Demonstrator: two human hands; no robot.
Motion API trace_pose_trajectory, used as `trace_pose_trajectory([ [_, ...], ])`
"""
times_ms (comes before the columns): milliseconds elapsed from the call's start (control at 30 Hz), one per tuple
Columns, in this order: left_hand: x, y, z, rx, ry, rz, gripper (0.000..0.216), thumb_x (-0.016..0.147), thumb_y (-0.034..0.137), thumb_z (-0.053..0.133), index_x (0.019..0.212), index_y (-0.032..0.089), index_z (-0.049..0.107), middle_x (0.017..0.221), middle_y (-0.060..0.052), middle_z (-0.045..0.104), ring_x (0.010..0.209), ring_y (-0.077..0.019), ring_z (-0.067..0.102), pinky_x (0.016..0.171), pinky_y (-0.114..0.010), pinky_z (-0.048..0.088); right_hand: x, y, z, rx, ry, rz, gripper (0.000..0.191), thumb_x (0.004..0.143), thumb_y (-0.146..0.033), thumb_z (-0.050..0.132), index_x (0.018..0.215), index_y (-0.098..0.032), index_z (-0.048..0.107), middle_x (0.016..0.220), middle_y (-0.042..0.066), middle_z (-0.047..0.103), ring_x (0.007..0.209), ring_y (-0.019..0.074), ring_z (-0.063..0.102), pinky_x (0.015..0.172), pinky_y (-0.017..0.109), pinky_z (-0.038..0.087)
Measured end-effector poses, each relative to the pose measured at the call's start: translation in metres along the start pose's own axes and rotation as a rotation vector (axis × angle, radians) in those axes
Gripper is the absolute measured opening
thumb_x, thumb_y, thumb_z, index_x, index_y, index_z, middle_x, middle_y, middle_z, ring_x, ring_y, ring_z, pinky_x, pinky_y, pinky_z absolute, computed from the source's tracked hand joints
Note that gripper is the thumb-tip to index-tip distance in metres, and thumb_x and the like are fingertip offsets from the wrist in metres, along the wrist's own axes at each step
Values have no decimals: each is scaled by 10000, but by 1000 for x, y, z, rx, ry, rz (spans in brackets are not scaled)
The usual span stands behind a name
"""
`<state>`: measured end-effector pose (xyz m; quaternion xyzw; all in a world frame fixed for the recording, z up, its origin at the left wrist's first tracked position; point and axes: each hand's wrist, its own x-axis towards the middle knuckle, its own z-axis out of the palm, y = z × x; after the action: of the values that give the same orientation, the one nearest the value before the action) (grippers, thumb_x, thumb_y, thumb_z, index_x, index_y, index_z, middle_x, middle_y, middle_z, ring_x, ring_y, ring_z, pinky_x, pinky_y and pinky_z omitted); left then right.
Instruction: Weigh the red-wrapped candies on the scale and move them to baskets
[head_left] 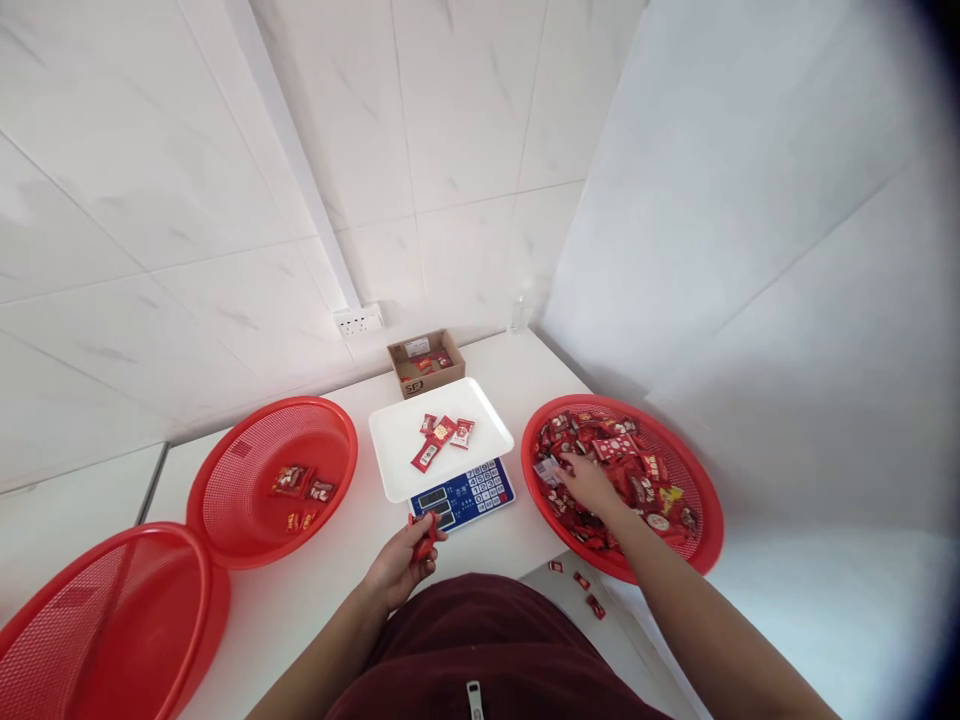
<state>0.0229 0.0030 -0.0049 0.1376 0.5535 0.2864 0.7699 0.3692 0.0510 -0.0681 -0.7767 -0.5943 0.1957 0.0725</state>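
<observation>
My left hand is closed around red-wrapped candies, just in front of the digital scale. On the scale's white tray lie several red-wrapped candies. Over at the right, my right hand reaches into a red basket heaped with wrapped candies. Its fingertips are closed at the edge of a pale, whitish wrapped candy on top of the heap.
A second red basket at the left holds a few candies. Nearer me stands another red basket. Behind the scale sits a small cardboard box with red packets. Loose candies lie low, below the right basket. Walls close off the back and right.
</observation>
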Motion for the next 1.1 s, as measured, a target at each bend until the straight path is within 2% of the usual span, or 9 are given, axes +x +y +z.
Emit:
trace_pose_trajectory([
  [200, 2, -1, 10, 7, -50, 14, 321, 812, 380, 613, 1034, 153, 568, 784, -8, 613, 486, -38, 493, 452, -157, 398, 7, -22, 31, -75, -5, 120, 393, 794, -226, 512, 1161, -93, 560, 1100, 210, 636, 1079, 310, 560, 868, 406, 412],
  [567, -1, -6, -3, -39, 8, 6, 303, 823, 377, 592, 1022, 149, 568, 773, -5, 612, 482, -40, 485, 458, -163, 393, 11, -9, 6, -7, -117, 135, 196, 731, -249, 591, 906, -178, 646, 820, 86, 705, 774, 224, 655, 665, 285, 433],
  [667, -3, -7, -5, -49, -6, 12, 294, 831, 373, 580, 1020, 149, 564, 772, -6, 612, 485, -41, 483, 464, -163, 392, 13, -20, -16, 83, 58, 184, 325, 796, -324, 499, 1068, -172, 591, 985, 118, 685, 865, 237, 643, 686, 301, 441],
  [767, -4, -8, -7, -49, -12, 7, 282, 835, 367, 572, 1018, 153, 554, 770, -6, 618, 479, -41, 481, 460, -161, 379, 13, -47, -33, 402, 309, 147, 416, 791, -361, 498, 1163, -180, 543, 1123, 117, 643, 926, 226, 626, 734, 302, 463],
  [800, -4, -9, -7, -45, -8, 2, 276, 834, 362, 573, 1016, 156, 549, 775, -6, 623, 478, -41, 482, 459, -162, 374, 12, -60, -34, 526, 283, 109, 406, 780, -359, 513, 1143, -185, 562, 1108, 110, 650, 894, 216, 633, 717, 295, 474],
  [900, -3, -9, -6, -13, 3, -6, 239, 826, 331, 582, 972, 148, 541, 788, -13, 637, 482, -42, 489, 462, -165, 366, 6, -103, -18, 769, -130, 27, 341, 726, -292, 580, 1045, -183, 629, 961, 87, 694, 699, 183, 645, 604, 279, 497],
  [933, -3, -9, -5, -1, 1, -4, 232, 820, 326, 589, 952, 143, 541, 784, -16, 640, 486, -43, 492, 466, -167, 367, 5, -117, -9, 786, -192, 19, 318, 693, -271, 615, 996, -179, 649, 895, 74, 703, 623, 173, 635, 563, 277, 498],
  [1000, -3, -9, -4, 19, -12, -2, 247, 801, 336, 612, 926, 135, 541, 766, -21, 642, 489, -45, 494, 471, -169, 367, 2, -141, 6, 816, -223, 14, 329, 697, -269, 616, 1016, -191, 645, 898, 59, 702, 600, 155, 634, 555, 265, 506],
  [1100, -5, -9, -5, 35, -44, 2, 302, 762, 346, 658, 949, 147, 530, 787, -25, 653, 490, -44, 495, 473, -168, 367, 4, -156, 15, 869, -191, 4, 442, 765, -338, 556, 1190, -215, 554, 1110, 75, 653, 754, 149, 664, 631, 251, 527],
])
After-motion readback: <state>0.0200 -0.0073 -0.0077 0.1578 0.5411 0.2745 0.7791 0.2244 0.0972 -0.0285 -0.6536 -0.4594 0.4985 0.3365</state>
